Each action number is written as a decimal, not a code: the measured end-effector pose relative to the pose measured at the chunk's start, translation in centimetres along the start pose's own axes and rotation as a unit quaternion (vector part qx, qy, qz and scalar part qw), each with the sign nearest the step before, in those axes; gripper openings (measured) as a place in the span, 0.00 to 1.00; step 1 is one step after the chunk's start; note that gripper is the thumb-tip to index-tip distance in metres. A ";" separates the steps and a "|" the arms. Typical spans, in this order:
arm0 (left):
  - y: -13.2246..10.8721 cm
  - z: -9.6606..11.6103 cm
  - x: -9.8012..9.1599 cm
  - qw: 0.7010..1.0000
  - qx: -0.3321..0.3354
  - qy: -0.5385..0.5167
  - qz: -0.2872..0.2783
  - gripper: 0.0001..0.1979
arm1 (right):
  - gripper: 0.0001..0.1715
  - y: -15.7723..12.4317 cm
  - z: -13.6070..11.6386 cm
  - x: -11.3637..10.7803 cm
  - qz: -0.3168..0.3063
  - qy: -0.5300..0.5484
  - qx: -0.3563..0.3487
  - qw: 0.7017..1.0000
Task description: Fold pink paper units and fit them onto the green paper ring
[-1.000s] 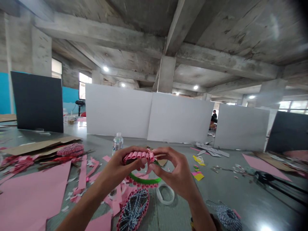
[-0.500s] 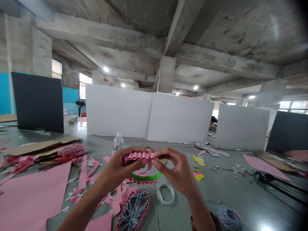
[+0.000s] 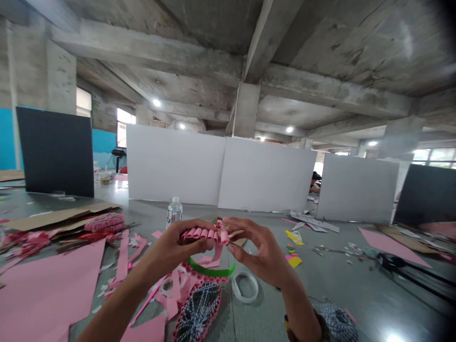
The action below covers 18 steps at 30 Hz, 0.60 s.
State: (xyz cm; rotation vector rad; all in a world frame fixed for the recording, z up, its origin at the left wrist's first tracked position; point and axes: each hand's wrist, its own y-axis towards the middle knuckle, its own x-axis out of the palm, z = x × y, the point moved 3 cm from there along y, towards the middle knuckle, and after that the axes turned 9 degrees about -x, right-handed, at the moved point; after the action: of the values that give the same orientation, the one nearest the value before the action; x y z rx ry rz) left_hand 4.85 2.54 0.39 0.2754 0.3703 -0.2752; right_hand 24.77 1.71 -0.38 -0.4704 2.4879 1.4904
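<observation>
Both hands hold up a green ring [image 3: 210,271] whose rim is lined with small pink paper rolls [image 3: 199,233]. My left hand [image 3: 174,249] is closed on the top of the ring, thumb and fingers pressing the row of rolls. My right hand [image 3: 258,251] pinches a pink paper roll [image 3: 223,236] at the right end of that row, its other fingers spread. Just below the hands a finished oval piece [image 3: 198,312] lies on the table, wound with black-and-white string and edged in pink rolls.
Pink paper sheets [image 3: 42,289] and strips litter the grey table at left. A tape ring [image 3: 245,286] lies below my right hand, a water bottle [image 3: 174,211] behind. White partition boards [image 3: 221,171] and black boards [image 3: 55,152] stand at the back; a person sits beyond the gap.
The ring has tilted and dropped slightly. My right hand's fingers shifted from working beside the row to pinching a roll upright at its right end.
</observation>
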 end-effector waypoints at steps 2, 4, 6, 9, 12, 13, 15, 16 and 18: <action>0.3 -0.4 -0.1 1.000 -0.015 0.007 -0.022 0.19 | 0.27 0.0 0.1 -0.1 -0.016 -0.013 -0.010 1.000; 0.5 -0.7 -0.1 0.999 -0.019 0.011 -0.050 0.18 | 0.25 0.1 0.0 0.0 -0.036 -0.043 -0.019 0.998; 0.7 -0.9 0.0 0.997 -0.013 0.014 -0.071 0.17 | 0.22 0.2 -0.2 0.0 -0.053 -0.066 -0.023 0.996; 0.6 -0.9 0.2 0.995 -0.005 0.020 -0.101 0.16 | 0.18 0.3 -0.4 0.1 -0.062 -0.069 -0.020 0.996; 0.3 -0.7 0.6 0.993 0.003 0.022 -0.114 0.16 | 0.12 0.3 -0.2 0.3 -0.044 -0.049 -0.015 0.998; 0.2 -0.6 0.7 0.993 0.001 0.025 -0.119 0.15 | 0.11 0.3 -0.1 0.3 -0.034 -0.041 -0.011 0.998; 0.1 -0.5 1.1 0.991 -0.005 0.037 -0.131 0.14 | 0.08 0.2 0.2 0.4 -0.015 -0.023 -0.001 1.000; 0.1 -0.4 1.3 0.990 -0.006 0.043 -0.138 0.14 | 0.07 0.2 0.3 0.4 -0.004 -0.013 0.004 1.000; 0.0 -0.3 1.4 0.988 -0.002 0.047 -0.147 0.14 | 0.07 0.3 0.5 0.3 0.020 0.000 0.012 1.000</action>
State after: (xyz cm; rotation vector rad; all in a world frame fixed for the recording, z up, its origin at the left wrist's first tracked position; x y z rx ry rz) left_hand 6.02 2.37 -0.37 0.2290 0.5053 -0.5524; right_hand 24.39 2.24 -0.52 -0.4190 2.5261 1.4739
